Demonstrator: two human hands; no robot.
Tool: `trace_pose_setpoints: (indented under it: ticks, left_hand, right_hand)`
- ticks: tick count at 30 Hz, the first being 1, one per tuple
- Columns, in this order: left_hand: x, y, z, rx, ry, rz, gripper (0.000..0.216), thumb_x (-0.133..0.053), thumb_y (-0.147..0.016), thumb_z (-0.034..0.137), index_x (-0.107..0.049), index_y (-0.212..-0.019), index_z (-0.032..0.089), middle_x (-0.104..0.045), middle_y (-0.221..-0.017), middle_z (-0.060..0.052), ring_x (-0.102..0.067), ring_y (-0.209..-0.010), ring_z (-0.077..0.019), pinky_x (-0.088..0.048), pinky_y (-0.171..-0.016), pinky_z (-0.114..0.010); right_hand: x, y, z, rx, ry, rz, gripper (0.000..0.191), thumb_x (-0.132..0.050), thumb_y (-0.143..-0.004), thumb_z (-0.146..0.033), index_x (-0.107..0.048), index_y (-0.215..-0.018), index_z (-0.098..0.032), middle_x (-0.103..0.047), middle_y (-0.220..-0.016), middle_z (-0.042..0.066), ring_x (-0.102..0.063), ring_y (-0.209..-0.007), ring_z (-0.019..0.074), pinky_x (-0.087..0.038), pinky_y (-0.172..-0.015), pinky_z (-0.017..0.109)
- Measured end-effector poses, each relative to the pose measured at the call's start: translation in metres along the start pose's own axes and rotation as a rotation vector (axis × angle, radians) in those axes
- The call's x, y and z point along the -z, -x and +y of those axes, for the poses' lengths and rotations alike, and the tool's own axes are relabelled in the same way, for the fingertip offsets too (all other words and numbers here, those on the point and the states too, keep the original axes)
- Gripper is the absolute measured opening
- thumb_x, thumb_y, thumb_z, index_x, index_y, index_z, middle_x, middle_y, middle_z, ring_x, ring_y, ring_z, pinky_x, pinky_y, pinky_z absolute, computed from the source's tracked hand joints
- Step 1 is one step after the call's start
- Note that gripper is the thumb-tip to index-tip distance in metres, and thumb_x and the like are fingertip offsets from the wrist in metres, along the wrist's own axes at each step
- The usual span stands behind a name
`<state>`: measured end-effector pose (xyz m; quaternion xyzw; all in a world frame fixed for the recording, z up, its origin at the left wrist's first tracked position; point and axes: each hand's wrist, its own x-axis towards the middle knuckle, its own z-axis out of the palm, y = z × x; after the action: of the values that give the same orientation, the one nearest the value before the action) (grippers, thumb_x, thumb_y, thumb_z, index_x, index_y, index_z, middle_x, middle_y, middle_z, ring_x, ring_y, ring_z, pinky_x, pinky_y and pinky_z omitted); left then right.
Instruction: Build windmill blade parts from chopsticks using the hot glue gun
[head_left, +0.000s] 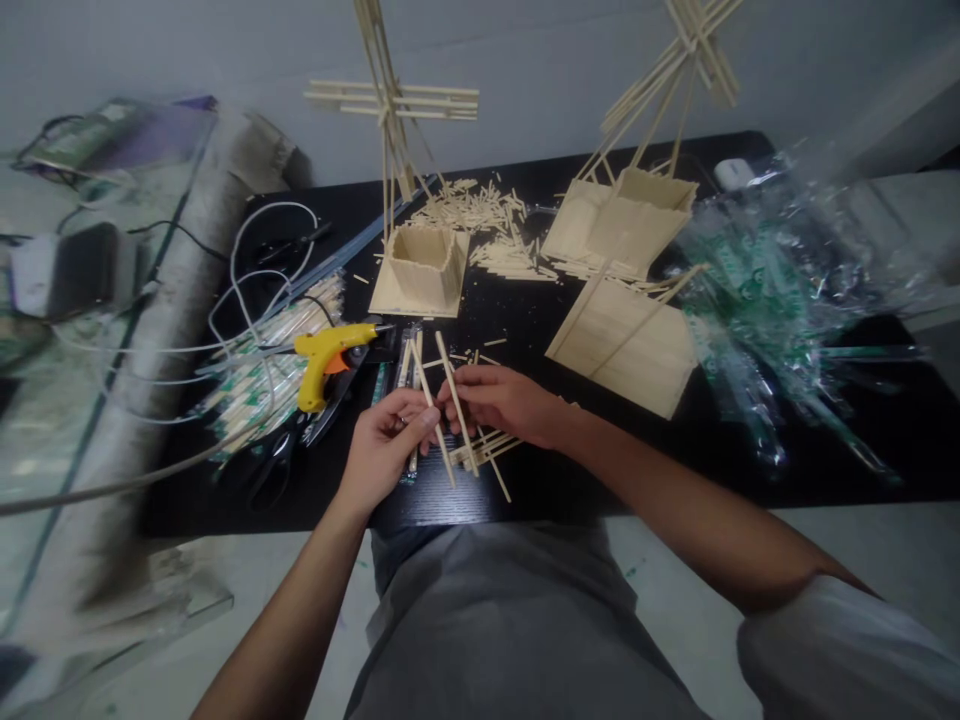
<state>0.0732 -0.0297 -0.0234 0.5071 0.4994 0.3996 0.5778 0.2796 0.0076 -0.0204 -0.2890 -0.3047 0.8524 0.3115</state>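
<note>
Over the table (551,492), the stick frame (454,393) is held up: one side is pinched narrowly by the left hand (386,435), the other by the right hand (510,400), apparently so that its gap is kept steady. The glue gun (321,350) is parked near the left hand, presumably for easy reach.

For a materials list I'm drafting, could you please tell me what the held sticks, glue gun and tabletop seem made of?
Held sticks: probably bare wood, pale and matte. Glue gun: likely plastic, smooth and evenly yellow. Tabletop: perhaps wood or laminate, black, with fine grain-like lines catching light.
</note>
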Motion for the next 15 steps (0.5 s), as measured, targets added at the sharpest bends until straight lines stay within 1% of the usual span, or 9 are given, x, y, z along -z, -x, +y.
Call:
trace_pose_setpoints:
  ticks: [4,8,11,15]
  left_hand:
    - [-0.0026,0.0002,0.0004,0.002,0.006,0.021,0.036,-0.086,-0.084,0.053,-0.073,-0.088,0.02,-0.067,-0.064,0.003,-0.056,-0.052,-0.0109,-0.046,-0.052,-0.024]
    - [-0.004,0.0015,0.0027,0.008,0.008,0.044,0.035,-0.086,-0.083,0.053,-0.073,-0.088,0.021,-0.068,-0.065,0.002,-0.057,-0.052,-0.0114,-0.047,-0.053,-0.025]
    - [-0.0026,0.0014,0.0037,0.024,0.0,0.044,0.035,-0.085,-0.082,0.053,-0.073,-0.088,0.021,-0.069,-0.065,0.002,-0.055,-0.05,-0.0118,-0.045,-0.051,-0.026]
    - [0.0011,0.0003,0.0053,0.058,-0.014,0.046,0.036,-0.085,-0.08,0.054,-0.072,-0.086,0.021,-0.068,-0.063,0.003,-0.051,-0.045,-0.011,-0.042,-0.048,-0.026]
  right_hand:
    - [0.0023,-0.0005,0.001,0.015,0.021,0.0,0.011,-0.066,-0.098,-0.018,-0.069,-0.087,-0.015,-0.071,-0.079,0.003,-0.07,-0.069,0.0132,-0.052,-0.063,0.023]
    - [0.0033,-0.001,0.0029,0.065,0.103,0.007,0.016,-0.075,-0.093,-0.03,-0.071,-0.086,-0.016,-0.073,-0.083,0.004,-0.071,-0.073,0.0141,-0.055,-0.064,0.024]
    - [0.0034,-0.0009,0.0022,0.172,0.285,0.093,0.016,-0.079,-0.089,-0.032,-0.073,-0.087,-0.018,-0.074,-0.082,0.003,-0.069,-0.074,0.0148,-0.056,-0.064,0.025]
    - [0.0051,0.0041,-0.0049,0.316,0.468,0.232,0.012,-0.079,-0.087,-0.027,-0.074,-0.093,-0.019,-0.073,-0.084,0.002,-0.069,-0.078,0.016,-0.055,-0.065,0.027]
